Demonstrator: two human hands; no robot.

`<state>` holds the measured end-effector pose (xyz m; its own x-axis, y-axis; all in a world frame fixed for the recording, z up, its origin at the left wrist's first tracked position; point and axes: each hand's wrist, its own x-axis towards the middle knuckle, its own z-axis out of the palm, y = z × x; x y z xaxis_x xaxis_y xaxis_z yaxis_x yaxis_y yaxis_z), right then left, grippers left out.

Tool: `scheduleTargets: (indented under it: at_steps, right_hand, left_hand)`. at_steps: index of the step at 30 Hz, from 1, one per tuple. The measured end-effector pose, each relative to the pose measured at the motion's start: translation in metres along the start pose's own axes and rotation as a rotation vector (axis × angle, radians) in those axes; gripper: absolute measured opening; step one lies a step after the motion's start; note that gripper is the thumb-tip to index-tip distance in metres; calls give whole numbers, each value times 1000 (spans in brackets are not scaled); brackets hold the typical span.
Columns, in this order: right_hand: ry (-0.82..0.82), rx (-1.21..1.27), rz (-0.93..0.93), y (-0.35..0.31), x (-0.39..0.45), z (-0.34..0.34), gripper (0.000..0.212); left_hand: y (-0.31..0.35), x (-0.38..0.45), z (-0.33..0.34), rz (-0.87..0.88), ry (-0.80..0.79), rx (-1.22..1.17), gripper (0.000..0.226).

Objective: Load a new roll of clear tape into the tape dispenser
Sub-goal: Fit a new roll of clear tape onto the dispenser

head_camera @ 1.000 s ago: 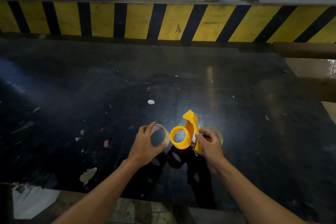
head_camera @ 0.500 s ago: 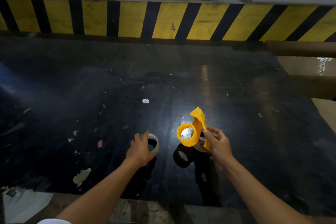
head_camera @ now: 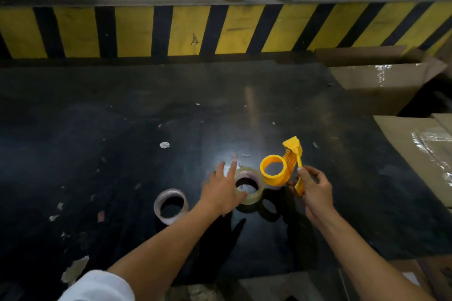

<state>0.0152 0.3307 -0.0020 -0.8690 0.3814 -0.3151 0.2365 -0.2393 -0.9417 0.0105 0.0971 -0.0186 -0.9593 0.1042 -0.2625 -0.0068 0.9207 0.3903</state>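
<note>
My right hand (head_camera: 314, 189) grips the handle of a yellow plastic tape dispenser (head_camera: 281, 167), held above the table with its empty round hub facing left. A roll of clear tape (head_camera: 254, 199) lies flat on the black table just left of the dispenser. My left hand (head_camera: 223, 189) is spread over its left side, fingers apart, thumb at the roll's inner rim. Whether it grips the roll is unclear. A thin, nearly bare tape core (head_camera: 171, 205) lies on the table further left, with no hand on it.
The black table (head_camera: 122, 154) carries paper scraps and a small white disc (head_camera: 164, 145). A yellow-and-black striped barrier (head_camera: 171, 29) runs along the far edge. Cardboard boxes (head_camera: 391, 80) stand at the right.
My left hand set the thin core down on the table at the left, let go, and moved right onto the clear tape roll. My right hand with the dispenser shifted slightly right.
</note>
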Motion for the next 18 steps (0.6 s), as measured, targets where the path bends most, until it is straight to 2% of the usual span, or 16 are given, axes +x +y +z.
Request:
scheduleTargets:
  at_steps: [3,7,14,18]
  right_hand:
    - [57,-24,-1,-2,2,-14,22]
    - [96,-50,4,0,0,-28,16]
    - [109,-59,13,11,-5,-38,14]
    - [109,-103,18,18,-7,-37,14]
  left_hand:
    - [27,17,11,-10,-125,23,99]
    - [42,30,23,-73,-193,109,101]
    - [49,33,20,-70,-180,69,90]
    - [45,23,13,-54,-158,-42,85]
